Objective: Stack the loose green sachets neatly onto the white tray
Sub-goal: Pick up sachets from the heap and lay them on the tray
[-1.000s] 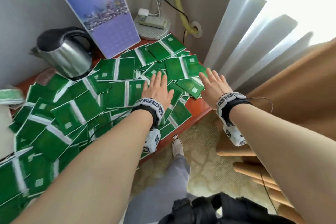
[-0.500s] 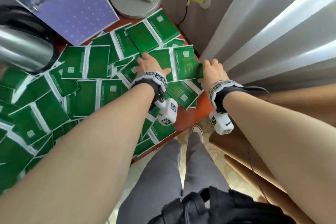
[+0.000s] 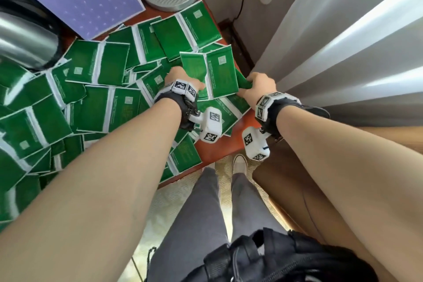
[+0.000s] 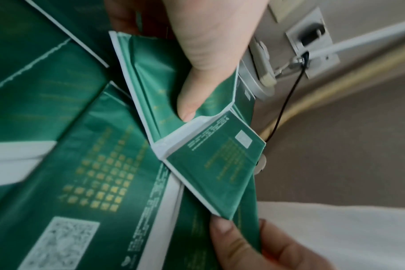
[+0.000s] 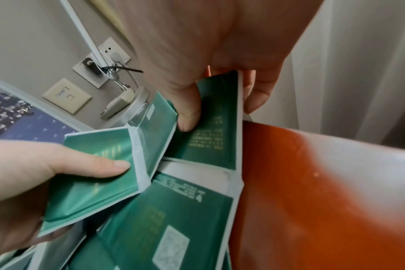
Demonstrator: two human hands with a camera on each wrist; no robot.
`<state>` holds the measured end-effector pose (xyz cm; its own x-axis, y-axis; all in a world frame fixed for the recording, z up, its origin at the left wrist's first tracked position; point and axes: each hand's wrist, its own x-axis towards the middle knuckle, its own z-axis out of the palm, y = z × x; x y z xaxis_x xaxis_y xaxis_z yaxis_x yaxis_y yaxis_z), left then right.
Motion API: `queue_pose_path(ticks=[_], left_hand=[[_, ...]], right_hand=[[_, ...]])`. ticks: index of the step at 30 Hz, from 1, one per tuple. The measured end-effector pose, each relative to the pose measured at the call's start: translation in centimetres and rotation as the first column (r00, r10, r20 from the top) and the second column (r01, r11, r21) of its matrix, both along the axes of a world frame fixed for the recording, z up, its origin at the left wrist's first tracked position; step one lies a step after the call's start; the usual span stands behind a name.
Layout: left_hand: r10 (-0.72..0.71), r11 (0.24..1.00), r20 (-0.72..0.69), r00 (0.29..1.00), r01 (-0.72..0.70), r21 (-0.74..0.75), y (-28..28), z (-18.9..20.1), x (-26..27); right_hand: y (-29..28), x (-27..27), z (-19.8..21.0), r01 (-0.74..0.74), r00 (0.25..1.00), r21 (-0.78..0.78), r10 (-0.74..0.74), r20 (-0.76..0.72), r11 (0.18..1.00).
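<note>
**Sachets gripped at table's right edge**

Head view: left hand [image 3: 180, 80] and right hand [image 3: 256, 87] each pinch green sachets [image 3: 210, 73] above the red table [image 3: 217, 146].

Wrist views: thumbs clamp folded sachets, apparently lifted slightly off the pile.

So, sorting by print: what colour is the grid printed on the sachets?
Gold on the green sachets, clearest in the left wrist view.

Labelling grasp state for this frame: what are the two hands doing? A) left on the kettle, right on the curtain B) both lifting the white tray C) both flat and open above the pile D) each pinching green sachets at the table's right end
D: the left hand and right hand each have a grip on green sachets, thumbs pressed on top in both wrist views.
</note>
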<state>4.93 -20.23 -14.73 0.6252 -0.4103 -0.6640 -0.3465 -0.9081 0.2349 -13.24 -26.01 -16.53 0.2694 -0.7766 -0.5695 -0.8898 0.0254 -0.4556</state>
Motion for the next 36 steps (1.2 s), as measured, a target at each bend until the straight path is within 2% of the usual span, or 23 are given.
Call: queue_pose_path(ticks=[4, 7, 11, 15, 18, 22, 24, 28, 33, 36], left_hand=[[0.067, 0.996, -0.025, 0.997, -0.068, -0.058, 1.3, 1.5, -0.5], [0.011, 0.999, 0.011, 1.000, -0.011, -0.031, 3.1, 2.7, -1.2], [-0.097, 0.995, 0.091, 0.991, 0.096, 0.017, 6.8, 3.6, -1.6], [-0.308, 0.951, 0.134, 0.942, 0.299, 0.085, 10.4, 4.4, -2.5], [-0.509, 0.860, 0.157, 0.846, 0.491, 0.143, 12.6, 4.5, -3.6], [-0.649, 0.757, 0.284, 0.706, 0.638, 0.144, 15.5, 2.2, -6.6], [-0.688, 0.716, 0.331, 0.646, 0.680, 0.160, 16.7, 0.4, -8.1], [-0.674, 0.729, 0.303, 0.673, 0.673, 0.125, 19.3, -3.5, -10.8], [-0.706, 0.668, 0.397, 0.587, 0.738, 0.096, 21.9, -6.6, -12.6], [-0.680, 0.664, 0.462, 0.570, 0.745, 0.059, 22.6, -7.4, -13.2]], right_hand=[[-0.5, -1.0, 1.7, -0.079, 0.997, -0.027, 0.079, -0.027, 0.996], [-0.5, -2.1, 2.8, -0.238, 0.968, -0.077, 0.230, -0.104, 0.968], [0.8, -2.7, 4.2, -0.462, 0.877, -0.122, 0.432, -0.212, 0.878], [4.1, -3.2, 4.6, -0.580, 0.806, -0.140, 0.541, -0.239, 0.802], [7.0, -4.3, 3.5, -0.613, 0.784, -0.137, 0.578, -0.226, 0.778], [10.0, -6.1, 1.4, -0.683, 0.728, -0.203, 0.637, -0.252, 0.701], [11.1, -6.9, 0.5, -0.724, 0.685, -0.176, 0.667, -0.293, 0.667], [13.1, -8.2, -1.3, -0.781, 0.620, -0.176, 0.711, -0.332, 0.599], [14.2, -9.0, -3.8, -0.792, 0.610, -0.273, 0.691, -0.387, 0.546], [14.3, -10.0, -4.6, -0.785, 0.617, -0.368, 0.679, -0.397, 0.499]])
